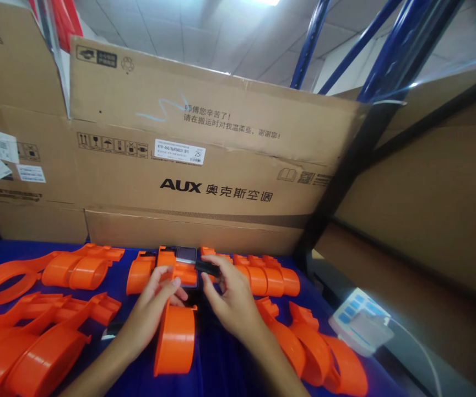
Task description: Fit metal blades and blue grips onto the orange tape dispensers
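My left hand (153, 303) is closed on an orange plastic ring-shaped part (175, 341), whose round band hangs below my fingers. My right hand (233, 295) pinches a black-handled knife (207, 268). Its pale blade points left, across the upper end of the orange part. Just behind the hands lies a dark square object (187, 252), mostly hidden. Beneath my left forearm, another black item with a silvery tip (112, 331) rests on the blue surface (217, 358).
Similar orange parts (89, 271) stand in rows on the left, with more orange parts (271, 280) on the right. Cardboard (221, 165) walls the back. A white device with blue keys (362, 320) and a cable sits at right, beside a dark rack post (337, 182).
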`<state>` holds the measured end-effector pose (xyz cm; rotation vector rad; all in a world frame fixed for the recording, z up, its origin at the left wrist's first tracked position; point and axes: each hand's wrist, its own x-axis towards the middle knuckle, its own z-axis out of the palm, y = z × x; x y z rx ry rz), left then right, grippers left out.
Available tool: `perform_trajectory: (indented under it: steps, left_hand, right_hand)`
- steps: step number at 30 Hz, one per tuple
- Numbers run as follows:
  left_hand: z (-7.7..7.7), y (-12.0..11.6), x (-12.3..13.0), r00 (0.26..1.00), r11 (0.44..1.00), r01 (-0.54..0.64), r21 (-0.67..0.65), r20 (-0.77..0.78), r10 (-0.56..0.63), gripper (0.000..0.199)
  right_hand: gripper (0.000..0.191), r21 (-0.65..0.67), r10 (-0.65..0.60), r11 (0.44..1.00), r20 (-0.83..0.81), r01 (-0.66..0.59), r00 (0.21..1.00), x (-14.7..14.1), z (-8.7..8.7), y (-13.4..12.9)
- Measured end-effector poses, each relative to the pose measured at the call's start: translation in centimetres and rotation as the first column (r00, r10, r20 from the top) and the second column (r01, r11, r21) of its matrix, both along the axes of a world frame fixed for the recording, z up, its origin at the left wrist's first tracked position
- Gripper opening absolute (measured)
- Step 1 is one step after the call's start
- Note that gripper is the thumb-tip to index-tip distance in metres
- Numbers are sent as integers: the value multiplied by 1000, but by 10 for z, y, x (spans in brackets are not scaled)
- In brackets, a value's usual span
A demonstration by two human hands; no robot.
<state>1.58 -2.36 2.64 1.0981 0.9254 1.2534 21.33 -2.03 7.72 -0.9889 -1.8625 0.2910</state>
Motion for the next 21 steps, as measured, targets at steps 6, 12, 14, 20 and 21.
perform_trajectory:
  steps: [6,12,14,20,21]
  left_hand:
    - [4,-5,2,997,997,77,6,-20,-77,51]
    - [4,-10,3,994,994,93,50,-56,-90,53]
    - [4,-10,3,993,992,104,67,-66,-100,49]
    - [10,-10,4,996,997,73,-35,58,-71,46]
    - [12,-11,4,992,995,77,-65,102,-70,46]
  right_hand:
    - [27,127,17,992,64,-25,998,-5,-4,-3]
    - [33,113,-11,994,72,3,997,-5,-11,-3]
    - [33,80,18,997,79,-24,997,-5,-10,-4]
    - [34,-46,113,993,23,-112,993,0,2,-8]
    - [33,-58,106,993,-21,-107,994,2,4,-7]
